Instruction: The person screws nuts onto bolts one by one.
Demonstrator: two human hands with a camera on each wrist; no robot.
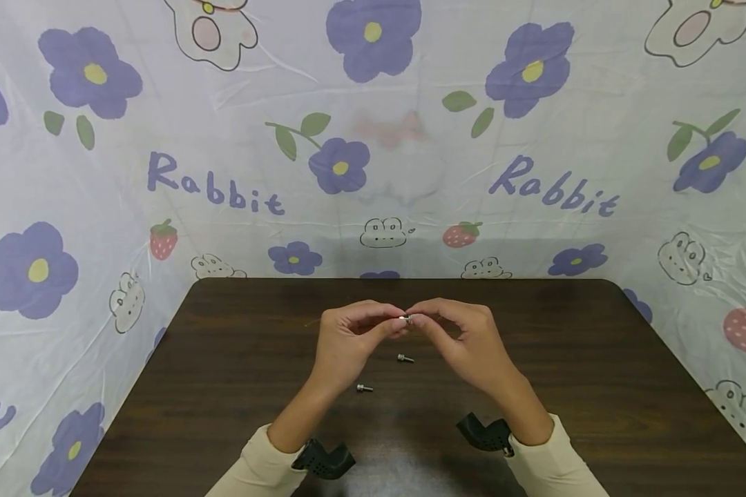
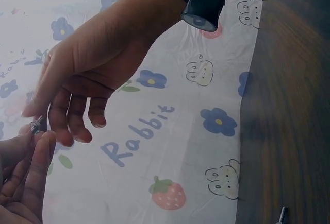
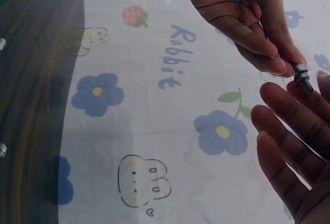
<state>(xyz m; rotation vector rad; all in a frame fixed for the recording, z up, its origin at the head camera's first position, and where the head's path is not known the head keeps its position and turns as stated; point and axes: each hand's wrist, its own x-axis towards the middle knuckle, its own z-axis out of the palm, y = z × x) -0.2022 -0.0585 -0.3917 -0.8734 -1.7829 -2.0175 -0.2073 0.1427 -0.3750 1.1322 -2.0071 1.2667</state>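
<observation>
A small metal bolt (image 3: 304, 78) with a wider ring around its threaded shank is held up between both hands, above the dark table. My left hand (image 1: 343, 345) pinches its head end between thumb and index finger. From the other side, the thumb and index fingertip of my right hand (image 1: 475, 345) close around the threaded end, which shows between them in the right wrist view. The right hand's other fingers spread loosely below. On the table under the hands lie two similar bolts, one nearer the hands (image 1: 405, 358) and one closer to me (image 1: 364, 388).
The dark wooden table (image 1: 236, 414) ends at a white cloth (image 1: 410, 207) printed with flowers, rabbits and strawberries, hanging behind and along both sides. Black camera mounts sit on the left wrist (image 1: 324, 460) and right wrist (image 1: 486, 433).
</observation>
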